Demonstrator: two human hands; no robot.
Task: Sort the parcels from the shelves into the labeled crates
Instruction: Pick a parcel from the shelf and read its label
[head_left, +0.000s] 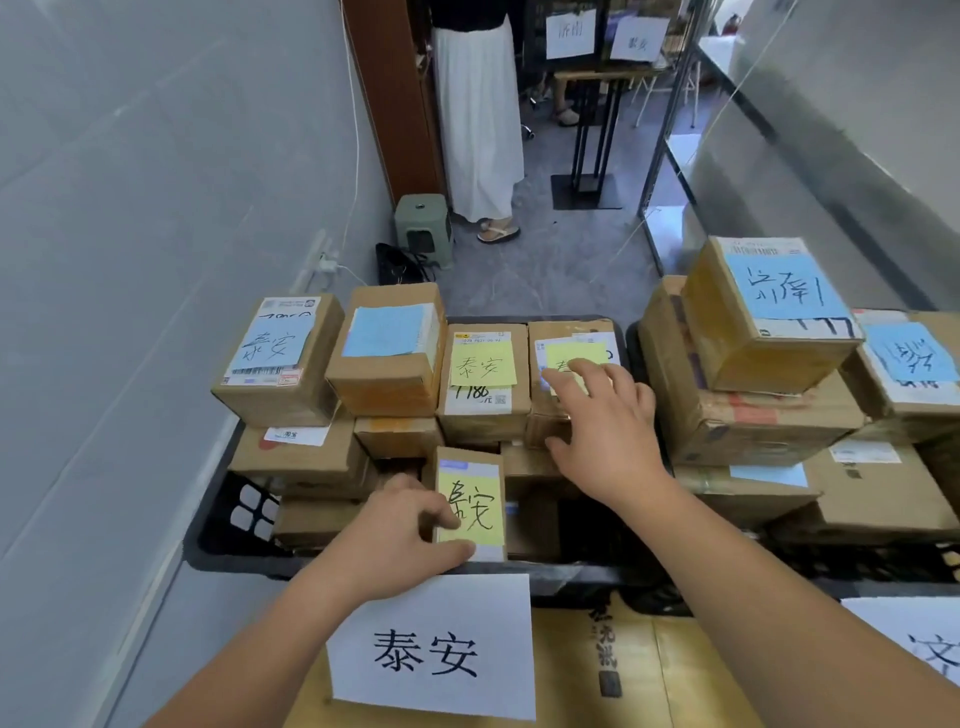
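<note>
Left hand (400, 535) around small parcel (470, 504)

The left hand (400, 540) grips a small box with a yellow note (471, 506) in the black crate (208, 551), near the white label (431, 649). The right hand (602, 421) rests with spread fingers on another box (571, 343), farther right
</note>
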